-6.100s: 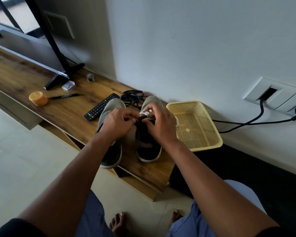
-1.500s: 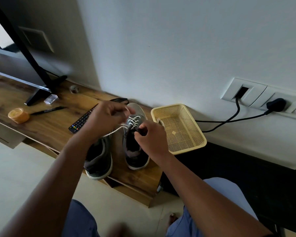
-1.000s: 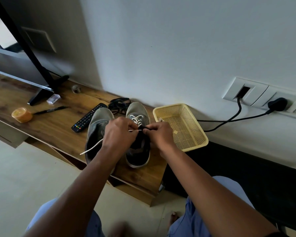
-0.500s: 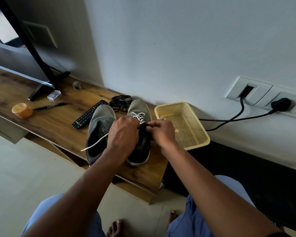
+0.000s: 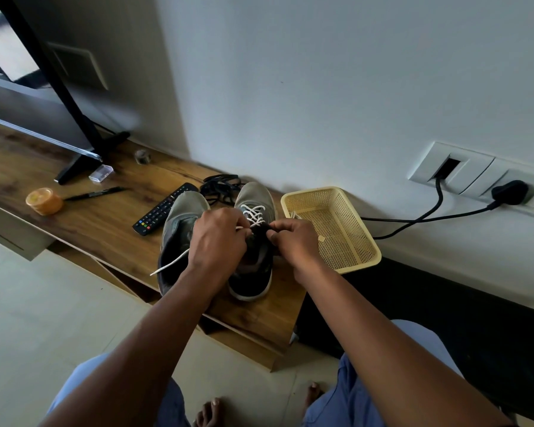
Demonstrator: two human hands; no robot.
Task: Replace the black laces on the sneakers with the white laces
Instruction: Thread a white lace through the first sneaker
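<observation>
Now, step in hand: threading the white lace point(image 5: 253, 214) up the eyelets of the right-hand sneaker point(image 5: 253, 241); the toe-end rows are crossed, the upper rows near the ankle look unlaced.
Left hand point(image 5: 218, 241): fingers curled, pinching a strand of the white lace over the tongue; the loose tail point(image 5: 170, 262) trails off toward 8 o'clock across the other sneaker point(image 5: 179, 229).
Right hand point(image 5: 293, 241): fingers curled at the sneaker's 3 o'clock edge, apparently pinching the lace's other end or the eyelet flap; which one I cannot tell.
Other sneaker: just beside, at 9 o'clock, no lace seen in it.
Black laces point(image 5: 221, 188): heaped at 12 o'clock behind the toes.
Basket point(image 5: 346, 198): at 3 o'clock; a bit of white, likely the second lace, at its near-left corner.
Next move: probably feed the tip through the next eyelet, pull snug, keep both ends even.
Progress: roughly midway, by my reckoning.
</observation>
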